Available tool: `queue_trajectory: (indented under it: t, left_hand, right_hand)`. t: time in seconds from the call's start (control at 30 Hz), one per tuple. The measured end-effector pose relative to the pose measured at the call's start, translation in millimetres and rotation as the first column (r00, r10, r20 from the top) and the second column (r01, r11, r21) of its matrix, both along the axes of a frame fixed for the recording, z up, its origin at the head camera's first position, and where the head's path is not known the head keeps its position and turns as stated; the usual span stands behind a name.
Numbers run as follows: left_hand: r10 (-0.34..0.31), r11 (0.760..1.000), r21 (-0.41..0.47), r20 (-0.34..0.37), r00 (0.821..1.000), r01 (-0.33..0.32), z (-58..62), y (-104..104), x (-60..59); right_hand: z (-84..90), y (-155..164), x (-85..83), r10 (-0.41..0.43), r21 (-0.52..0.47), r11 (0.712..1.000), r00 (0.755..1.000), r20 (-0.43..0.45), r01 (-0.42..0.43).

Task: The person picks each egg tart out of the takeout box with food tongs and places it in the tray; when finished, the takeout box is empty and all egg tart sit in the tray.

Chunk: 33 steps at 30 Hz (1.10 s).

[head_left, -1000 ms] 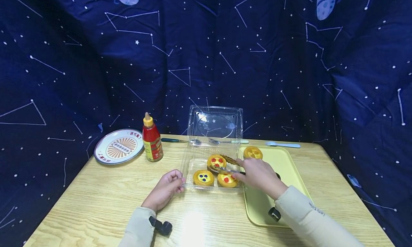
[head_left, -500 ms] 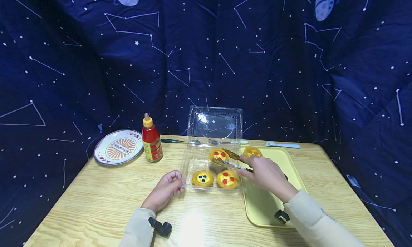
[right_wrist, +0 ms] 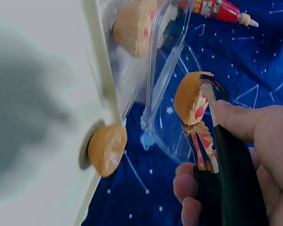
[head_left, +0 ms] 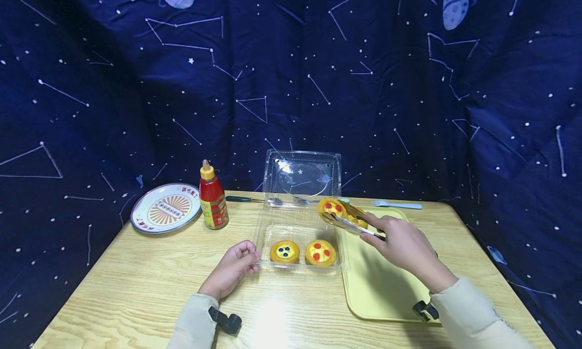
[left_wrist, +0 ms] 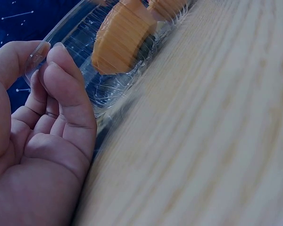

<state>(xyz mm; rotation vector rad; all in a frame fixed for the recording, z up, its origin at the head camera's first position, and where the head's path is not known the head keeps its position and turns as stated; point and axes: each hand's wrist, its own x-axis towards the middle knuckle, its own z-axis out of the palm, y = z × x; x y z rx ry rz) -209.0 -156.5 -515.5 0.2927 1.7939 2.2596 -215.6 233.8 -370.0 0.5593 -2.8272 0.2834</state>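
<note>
My right hand [head_left: 404,243] grips black-handled food tongs [right_wrist: 238,174], whose metal tips pinch an egg tart with red dots [head_left: 331,207]. That tart is lifted near the right rim of the clear plastic clamshell box [head_left: 297,228]. Inside the box, along its near side, sit a blue-dotted tart [head_left: 285,251] and another red-dotted tart [head_left: 321,252]. With thumb and fingers my left hand [head_left: 234,265] pinches the box's near left rim. A plain-topped tart [right_wrist: 107,149] stands on the yellow tray [head_left: 377,288], partly hidden behind the tongs in the head view.
A red sauce bottle [head_left: 212,197] with a yellow cap stands left of the box, beside a patterned plate [head_left: 165,207]. Behind the box lies a dark-handled utensil [head_left: 238,199]. A light blue fork [head_left: 397,204] rests past the tray's far edge. The box lid [head_left: 302,173] leans upright.
The tongs have raised the red-dotted tart from the box's far right and carried it rightward toward the tray. My right hand has moved right. My left hand stays on the rim.
</note>
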Motion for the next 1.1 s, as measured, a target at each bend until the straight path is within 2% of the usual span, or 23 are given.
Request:
queue_trajectory:
  t: [0.57,0.87,1.1]
  left_hand:
    - [-0.003,1.0,-0.005,-0.005,1.0,0.003,0.4,0,0.8]
    - [-0.014,1.0,0.014,0.012,1.0,0.014,3.0,-1,2.0]
    - [-0.016,1.0,0.017,0.012,1.0,0.015,2.4,0,1.3]
  right_hand:
    - [9.3,59,5.6,-0.097,0.001,0.995,0.995,-0.017,0.097]
    - [-1.2,84,-1.8,-0.128,0.002,0.992,0.99,-0.051,0.128]
    - [-14.0,101,-8.7,-0.144,0.051,0.988,0.989,-0.023,0.145]
